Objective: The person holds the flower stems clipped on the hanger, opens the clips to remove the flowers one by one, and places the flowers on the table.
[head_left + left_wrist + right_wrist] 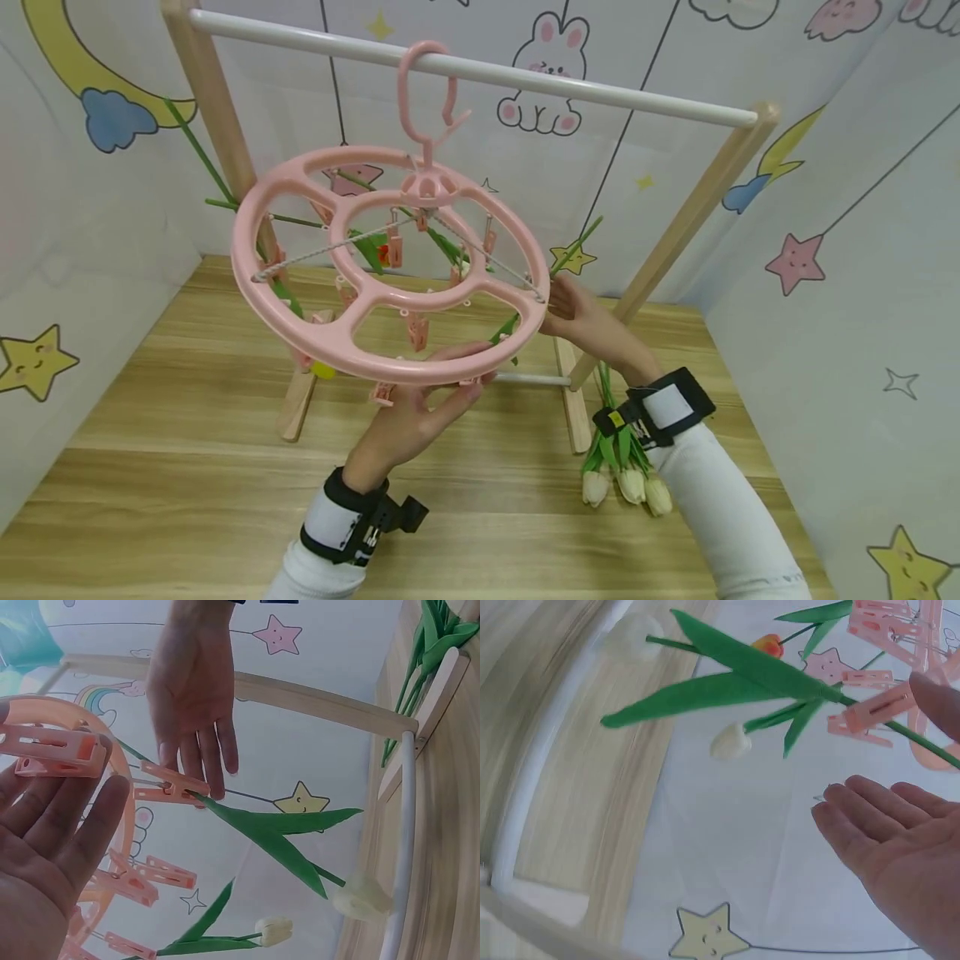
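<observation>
A pink round clip hanger (375, 360) hangs by its hook from a white rail. My left hand (408, 425) holds its near rim, fingers on the far side and thumb on the near side, beside a pink clip (56, 746). At the rim's right side is my right hand (588, 321), its fingers straight in the left wrist view. Its thumb (937, 705) is right at a pink clip (881, 709) that grips a tulip stem. That white tulip (360, 896) points downward with its green leaves spread. Another white tulip (274, 931) and an orange tulip (767, 645) hang from other clips.
The rail (570, 86) spans two wooden posts (675, 233) with feet on the wooden table (465, 517). Several white tulips (630, 483) lie on the table by the right foot, under my right wrist. Printed white walls (840, 333) enclose the sides and back.
</observation>
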`<action>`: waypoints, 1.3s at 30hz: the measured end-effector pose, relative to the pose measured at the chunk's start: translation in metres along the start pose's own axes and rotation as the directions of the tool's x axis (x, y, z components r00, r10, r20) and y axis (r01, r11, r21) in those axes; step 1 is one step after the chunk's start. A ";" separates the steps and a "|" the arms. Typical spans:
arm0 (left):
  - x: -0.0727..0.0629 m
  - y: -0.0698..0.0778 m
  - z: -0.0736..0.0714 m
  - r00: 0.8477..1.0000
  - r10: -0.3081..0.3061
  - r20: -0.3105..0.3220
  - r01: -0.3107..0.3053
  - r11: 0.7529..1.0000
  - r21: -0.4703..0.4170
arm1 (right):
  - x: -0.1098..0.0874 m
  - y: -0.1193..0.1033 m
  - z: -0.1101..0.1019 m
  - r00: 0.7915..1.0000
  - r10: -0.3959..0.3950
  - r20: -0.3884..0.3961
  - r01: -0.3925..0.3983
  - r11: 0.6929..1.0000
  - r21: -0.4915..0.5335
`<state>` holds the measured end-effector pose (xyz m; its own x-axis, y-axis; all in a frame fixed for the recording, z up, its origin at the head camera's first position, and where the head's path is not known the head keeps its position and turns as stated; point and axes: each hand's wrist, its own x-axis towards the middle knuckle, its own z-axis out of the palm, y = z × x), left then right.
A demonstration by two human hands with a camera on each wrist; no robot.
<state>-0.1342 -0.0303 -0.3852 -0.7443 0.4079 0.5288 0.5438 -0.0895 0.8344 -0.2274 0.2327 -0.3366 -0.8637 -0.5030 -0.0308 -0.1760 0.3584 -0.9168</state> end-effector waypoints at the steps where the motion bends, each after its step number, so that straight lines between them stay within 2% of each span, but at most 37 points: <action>1: 0.000 0.000 0.000 1.000 0.007 -0.002 -0.007 1.000 0.006 | 0.003 0.000 0.001 1.000 -0.013 -0.020 0.013 1.000 0.018; 5: 0.000 0.000 0.001 1.000 0.008 0.011 -0.008 0.998 0.070 | 0.009 -0.003 0.009 0.992 0.004 -0.125 -0.005 1.000 -0.010; 10: -0.002 -0.001 0.001 0.993 -0.094 0.071 0.078 0.976 0.203 | 0.010 -0.004 0.015 0.980 0.007 -0.199 -0.026 0.996 -0.090; 13: -0.002 -0.003 0.001 0.983 -0.151 0.103 0.121 0.961 0.250 | 0.010 -0.004 0.016 0.980 -0.005 -0.198 -0.014 0.995 -0.094; 20: -0.002 -0.012 0.004 0.984 -0.104 0.147 0.056 0.953 0.298 | 0.007 0.001 0.015 0.981 -0.014 -0.194 -0.014 0.990 -0.144; 24: -0.004 -0.014 0.005 0.974 -0.159 0.163 0.096 0.936 0.337 | 0.002 0.003 0.015 0.983 0.017 -0.181 -0.049 0.984 -0.170; 27: -0.004 -0.015 0.005 0.962 -0.203 0.185 0.125 0.923 0.364 | -0.004 0.005 0.016 0.990 0.012 -0.142 -0.034 0.987 -0.154; 31: -0.003 -0.016 0.005 0.953 -0.218 0.212 0.129 0.921 0.367 | -0.012 0.006 0.020 0.995 0.002 -0.099 -0.019 0.986 -0.166; 35: -0.003 -0.016 0.006 0.951 -0.220 0.219 0.126 0.919 0.374 | -0.017 0.004 0.026 0.996 0.000 -0.090 -0.020 0.976 -0.219; 39: -0.004 -0.017 0.007 0.944 -0.249 0.216 0.147 0.904 0.402 | -0.019 0.000 0.034 0.997 -0.014 -0.080 -0.009 0.960 -0.280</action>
<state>-0.1379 -0.0240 -0.4026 -0.7545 0.6035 0.2578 0.5383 0.3443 0.7693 -0.1952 0.2154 -0.3495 -0.8963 -0.4432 0.0136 -0.2929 0.5687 -0.7687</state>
